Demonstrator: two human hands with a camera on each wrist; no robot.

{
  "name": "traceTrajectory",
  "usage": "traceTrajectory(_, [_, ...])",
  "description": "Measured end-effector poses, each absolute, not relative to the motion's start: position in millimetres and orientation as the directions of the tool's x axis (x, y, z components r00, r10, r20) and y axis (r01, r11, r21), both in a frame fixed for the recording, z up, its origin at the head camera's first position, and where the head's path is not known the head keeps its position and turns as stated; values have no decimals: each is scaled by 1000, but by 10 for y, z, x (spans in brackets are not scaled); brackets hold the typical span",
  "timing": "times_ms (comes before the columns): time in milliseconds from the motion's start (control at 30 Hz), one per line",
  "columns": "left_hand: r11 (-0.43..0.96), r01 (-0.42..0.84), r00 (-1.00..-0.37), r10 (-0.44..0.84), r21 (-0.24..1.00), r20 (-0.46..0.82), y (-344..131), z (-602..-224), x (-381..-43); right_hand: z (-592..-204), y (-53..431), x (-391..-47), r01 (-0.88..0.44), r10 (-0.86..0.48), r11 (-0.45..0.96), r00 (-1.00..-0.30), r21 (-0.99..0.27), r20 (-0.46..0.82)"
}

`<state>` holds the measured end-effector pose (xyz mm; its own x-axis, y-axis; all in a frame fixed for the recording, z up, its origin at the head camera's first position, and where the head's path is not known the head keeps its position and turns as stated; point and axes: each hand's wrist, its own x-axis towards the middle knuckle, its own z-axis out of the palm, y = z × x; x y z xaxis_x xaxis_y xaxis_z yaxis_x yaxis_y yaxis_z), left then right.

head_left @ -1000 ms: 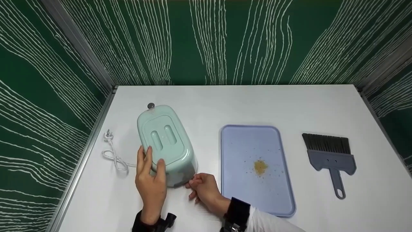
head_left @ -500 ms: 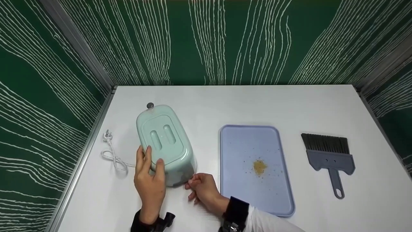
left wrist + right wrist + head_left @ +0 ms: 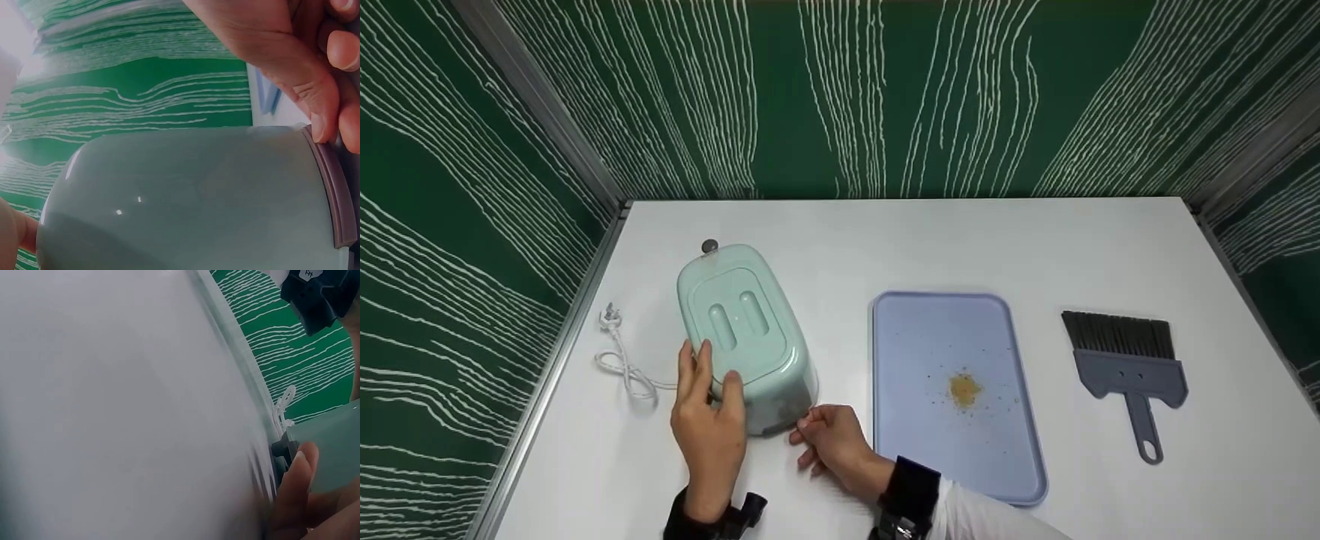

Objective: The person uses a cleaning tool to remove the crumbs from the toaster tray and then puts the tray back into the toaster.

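A mint-green toaster point(image 3: 765, 356) with two long recesses in its top stands on the left half of the white table. My left hand point(image 3: 709, 442) rests on its near left corner, fingers fairly straight on the top edge and thumb over the near end. At the bottom of that end runs the dark edge of a crumb tray point(image 3: 336, 194), lying close against the body. My right hand point(image 3: 840, 446) pinches the right end of this edge, thumb tip on top. In the right wrist view the fingers point(image 3: 295, 486) sit right at the dark edge, partly hiding it.
Right of the toaster lies a blue-purple tray point(image 3: 930, 465) with a small heap of yellowish crumbs point(image 3: 964, 390). A grey brush point(image 3: 1132, 367) with black bristles lies farther right. The toaster's white cord and plug point(image 3: 611, 316) lie on its left. Green walls point(image 3: 915, 97) border the table.
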<state>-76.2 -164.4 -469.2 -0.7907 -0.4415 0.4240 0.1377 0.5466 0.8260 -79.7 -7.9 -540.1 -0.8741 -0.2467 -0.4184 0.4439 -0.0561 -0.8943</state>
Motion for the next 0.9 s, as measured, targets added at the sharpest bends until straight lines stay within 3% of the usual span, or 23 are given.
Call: traceTrajectory(900, [597, 120, -779, -438, 793, 447, -1638, -4682, -756, -5424, -108, -821, 448, -243, -32, -871, -894, -428])
